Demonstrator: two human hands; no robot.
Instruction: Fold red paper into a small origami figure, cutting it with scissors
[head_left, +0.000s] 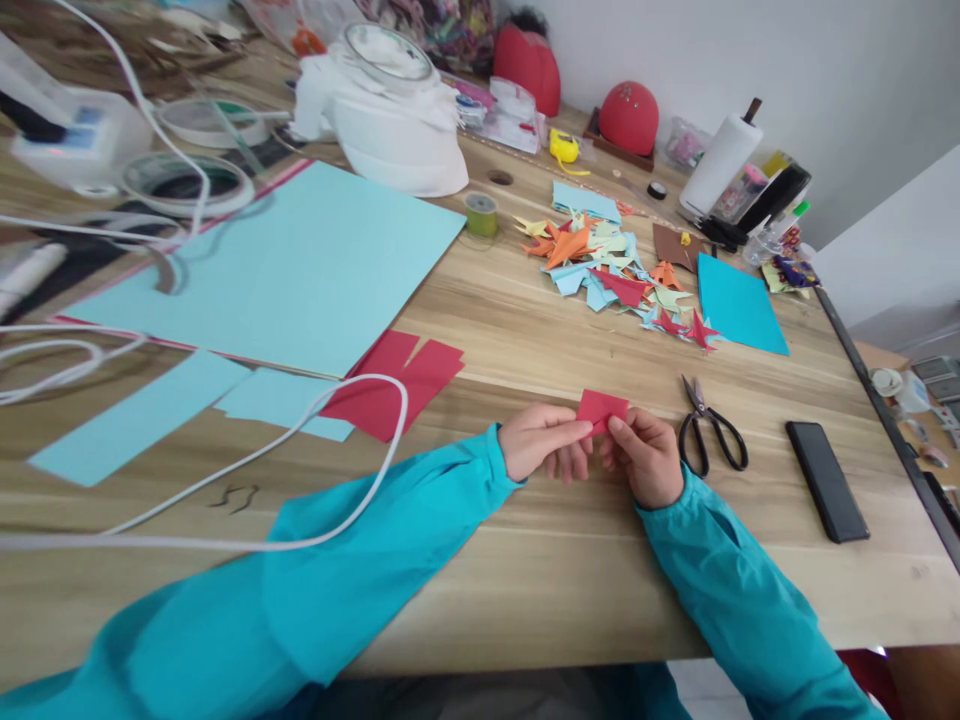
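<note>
A wooden tabletop [525,560] against a pale wall, strewn with coloured paper. At its near edge the left hand [544,440] and the right hand [649,455], both in teal sleeves, meet over a small red paper [602,408]. Each grip is pinched closed on it, thumb against fingertips, left on its left edge and right on its lower right edge, holding it just above the wood. Black-handled scissors [709,430] lie just beside the right hand, and a dark phone [827,480] lies farther right. To the left of the hands lies a cut red sheet [390,385], crossed by a white cable [300,430], with a large pale blue sheet [300,260] behind it. Well beyond the hands are a pile of folded paper shapes [615,270] and a teal sheet [739,305].
</note>
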